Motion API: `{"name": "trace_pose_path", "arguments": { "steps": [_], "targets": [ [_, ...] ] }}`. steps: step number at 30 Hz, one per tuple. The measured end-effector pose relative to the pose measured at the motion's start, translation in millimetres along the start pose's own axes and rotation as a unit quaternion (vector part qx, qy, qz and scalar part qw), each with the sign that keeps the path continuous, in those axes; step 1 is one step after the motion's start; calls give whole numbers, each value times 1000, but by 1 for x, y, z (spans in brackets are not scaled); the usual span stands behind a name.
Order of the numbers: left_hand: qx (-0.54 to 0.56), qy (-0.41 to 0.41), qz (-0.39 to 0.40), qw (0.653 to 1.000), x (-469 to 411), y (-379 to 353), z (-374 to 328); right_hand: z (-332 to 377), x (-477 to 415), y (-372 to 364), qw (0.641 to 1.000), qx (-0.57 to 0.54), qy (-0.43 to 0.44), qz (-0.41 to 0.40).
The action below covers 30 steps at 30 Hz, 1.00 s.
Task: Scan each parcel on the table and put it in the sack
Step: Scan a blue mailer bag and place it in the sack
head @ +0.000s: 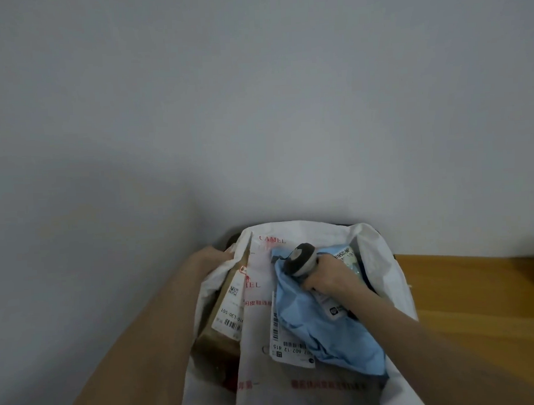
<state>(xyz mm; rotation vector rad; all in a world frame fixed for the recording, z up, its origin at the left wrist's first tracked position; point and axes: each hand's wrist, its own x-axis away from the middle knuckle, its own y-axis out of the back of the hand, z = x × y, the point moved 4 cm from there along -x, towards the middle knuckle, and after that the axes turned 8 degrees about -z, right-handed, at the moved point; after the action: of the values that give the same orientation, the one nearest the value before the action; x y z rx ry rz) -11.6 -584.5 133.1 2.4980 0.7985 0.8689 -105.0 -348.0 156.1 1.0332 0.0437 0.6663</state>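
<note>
A white sack (396, 276) stands open below me. My left hand (210, 261) grips its left rim and holds it open. Inside lie a brown box with a white label (225, 316), a white parcel with red print (258, 298) and a light blue soft parcel (315, 317) with a barcode label. My right hand (328, 276) is down in the sack on top of the blue parcel. It grips a dark grey barcode scanner (299, 259) by its handle. Another small printed packet (347, 258) shows behind that hand.
A wooden table (481, 299) runs along the right side, its edge next to the sack. A plain grey wall fills the upper view and the left.
</note>
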Motion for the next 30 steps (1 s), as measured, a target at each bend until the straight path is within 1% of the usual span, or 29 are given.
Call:
{"name": "trace_pose_path", "arguments": {
  "steps": [1, 2, 3, 4, 5, 6, 7, 8, 10, 12, 15, 17, 19, 21, 22, 24, 26, 28, 30],
  "targets": [
    [31, -28, -13, 999, 1, 5, -4, 0, 0, -1, 1000, -1, -1, 0],
    [51, -41, -66, 996, 1, 16, -13, 0, -1, -1, 1000, -6, -3, -2],
    [41, -55, -150, 986, 0, 31, -27, -1, -2, -2, 1000, -8, -7, -5],
    [9, -83, -228, 970, 3, 46, -44, -1, -3, -3, 1000, -6, -12, -9],
    [-22, -123, -270, 955, 7, 57, -63, -2, -4, -4, 1000, -3, -18, -13],
    [-41, -160, -289, 943, 11, 62, -78, -3, -5, -6, 1000, 2, -23, -13],
    [-57, -182, -292, 937, 15, 62, -86, -3, -6, -8, 1000, 6, -25, -13],
    [-55, -185, -282, 940, 18, 61, -89, -2, -6, -8, 1000, 11, -24, -12],
    [-39, -158, -262, 951, 26, 57, -77, -1, -7, -8, 1000, 12, -18, -12],
    [-46, -127, -259, 957, 39, 57, -59, -1, -5, -5, 1000, 7, -18, -12],
    [-78, -67, -278, 955, 66, 54, -30, 0, 4, 5, 1000, 1, -13, -17],
    [-97, 1, -302, 948, 87, 49, -7, -1, 14, 17, 999, -28, 0, -33],
    [-75, 79, -329, 938, 113, 42, 17, -2, 27, 29, 997, -59, 27, -46],
    [-13, 121, -336, 934, 139, 28, 40, -2, 44, 37, 995, -72, 53, -46],
    [43, 140, -333, 931, 150, 19, 53, -3, 53, 37, 995, -76, 59, -38],
    [164, 197, -325, 910, 171, -2, 77, -1, 71, 31, 995, -68, 71, -3],
    [244, 253, -297, 888, 189, -24, 92, -1, 86, 18, 995, -54, 76, 39],
    [294, 263, -275, 877, 201, -40, 97, -3, 98, 7, 994, -52, 66, 66],
    [286, 219, -297, 884, 206, -40, 93, -5, 102, 2, 995, -42, 58, 70]
  ]
}}
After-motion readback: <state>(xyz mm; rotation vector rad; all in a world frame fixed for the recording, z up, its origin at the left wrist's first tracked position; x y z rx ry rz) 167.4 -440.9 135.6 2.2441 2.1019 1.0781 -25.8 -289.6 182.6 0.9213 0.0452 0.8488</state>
